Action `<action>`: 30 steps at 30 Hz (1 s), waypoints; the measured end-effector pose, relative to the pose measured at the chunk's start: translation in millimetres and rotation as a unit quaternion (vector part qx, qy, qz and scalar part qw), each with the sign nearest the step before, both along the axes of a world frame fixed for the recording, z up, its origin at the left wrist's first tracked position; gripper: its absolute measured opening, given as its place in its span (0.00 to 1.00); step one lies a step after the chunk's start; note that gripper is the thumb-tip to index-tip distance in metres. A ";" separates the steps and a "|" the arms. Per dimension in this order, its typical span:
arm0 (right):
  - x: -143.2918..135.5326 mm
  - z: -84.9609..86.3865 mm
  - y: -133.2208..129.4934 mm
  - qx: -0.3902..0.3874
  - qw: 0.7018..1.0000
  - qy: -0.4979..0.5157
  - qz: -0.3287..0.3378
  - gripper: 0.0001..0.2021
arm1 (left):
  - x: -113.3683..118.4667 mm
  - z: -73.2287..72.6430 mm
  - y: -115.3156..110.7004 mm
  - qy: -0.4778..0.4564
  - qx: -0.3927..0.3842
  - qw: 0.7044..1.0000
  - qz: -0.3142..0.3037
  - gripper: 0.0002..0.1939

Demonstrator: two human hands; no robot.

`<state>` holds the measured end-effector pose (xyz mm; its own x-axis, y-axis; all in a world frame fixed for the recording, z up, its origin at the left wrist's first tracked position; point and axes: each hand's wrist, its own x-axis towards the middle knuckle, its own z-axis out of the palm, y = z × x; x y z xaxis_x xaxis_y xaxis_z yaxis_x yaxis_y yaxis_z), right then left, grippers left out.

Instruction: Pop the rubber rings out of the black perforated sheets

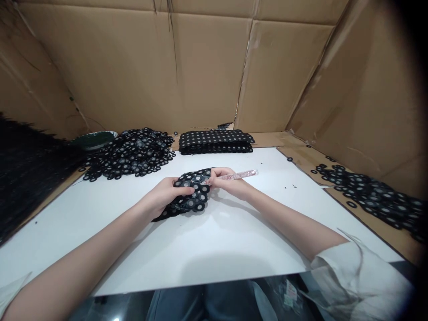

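In the middle of the white board, my left hand (169, 194) grips a black sheet of joined rings (189, 203) with pale round centres, its thumb lying on top. My right hand (222, 178) is at the sheet's right edge. Its fingers are closed around a slim pinkish, see-through pen-like tool (239, 175), which points left toward the rings. The tool's tip is too small to make out against the sheet. The sheet's lower left part rests on the board, under my left hand.
A heap of loose black rings (133, 154) lies back left, before a green-filled dish (95, 139). Behind my hands sits a folded stack of dotted black sheets (216, 140). More black rings (374, 194) spread at right. Cardboard walls (207, 67) enclose the white board (234, 249).
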<state>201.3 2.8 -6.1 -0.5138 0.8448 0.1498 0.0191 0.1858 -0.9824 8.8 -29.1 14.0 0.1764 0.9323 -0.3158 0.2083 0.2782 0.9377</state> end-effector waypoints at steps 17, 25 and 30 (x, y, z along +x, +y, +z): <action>-1.6 -7.5 1.5 -0.043 0.997 0.058 0.022 0.12 | 5.5 1.8 -5.0 -0.056 -0.012 0.996 0.070 0.16; -5.3 -5.7 -1.1 -0.036 0.997 0.063 0.001 0.13 | 5.6 -1.0 -4.5 -0.052 -0.005 0.996 0.068 0.18; -7.0 -4.5 -6.3 -0.005 0.999 0.035 0.009 0.12 | 3.5 -6.1 -4.8 -0.047 0.022 0.996 0.074 0.20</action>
